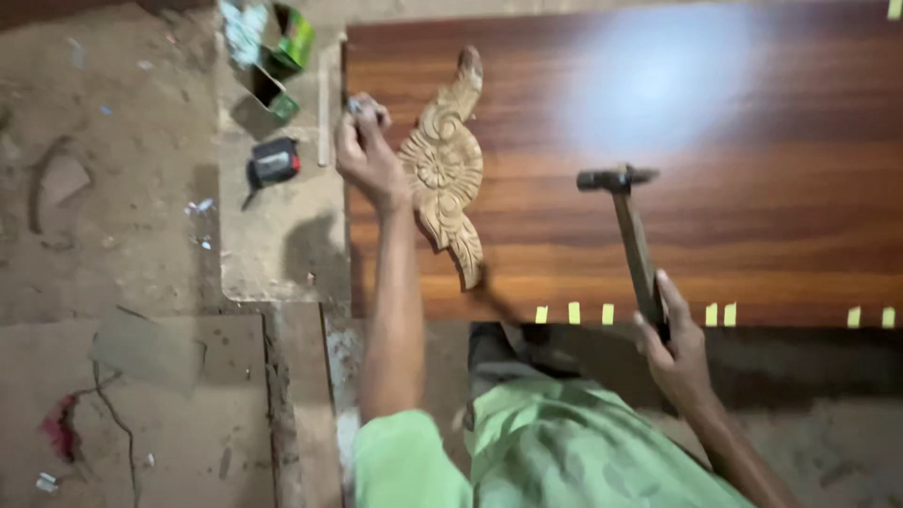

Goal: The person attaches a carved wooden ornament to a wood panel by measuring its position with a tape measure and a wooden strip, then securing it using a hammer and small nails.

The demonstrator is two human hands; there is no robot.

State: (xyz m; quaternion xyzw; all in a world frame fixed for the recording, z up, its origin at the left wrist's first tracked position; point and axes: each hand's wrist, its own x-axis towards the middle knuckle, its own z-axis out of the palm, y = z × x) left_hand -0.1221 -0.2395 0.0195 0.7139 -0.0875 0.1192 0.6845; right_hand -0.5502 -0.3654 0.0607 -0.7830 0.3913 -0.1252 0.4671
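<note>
A carved wooden ornament (445,167) with a flower centre lies on a glossy reddish-brown wood panel (752,216). My left hand (367,150) reaches to the panel's left edge, just left of the ornament, with its fingers pinched on something small that is too blurred to name. My right hand (677,348) grips the wooden handle of a hammer (628,226) near the panel's front edge. The hammer's dark metal head hovers over the panel, to the right of the ornament.
A black and red tape measure (274,164) and green small boxes (287,56) lie on the dusty floor left of the panel. Yellow tape strips (574,313) line the panel's front edge. My green shirt (555,442) fills the bottom.
</note>
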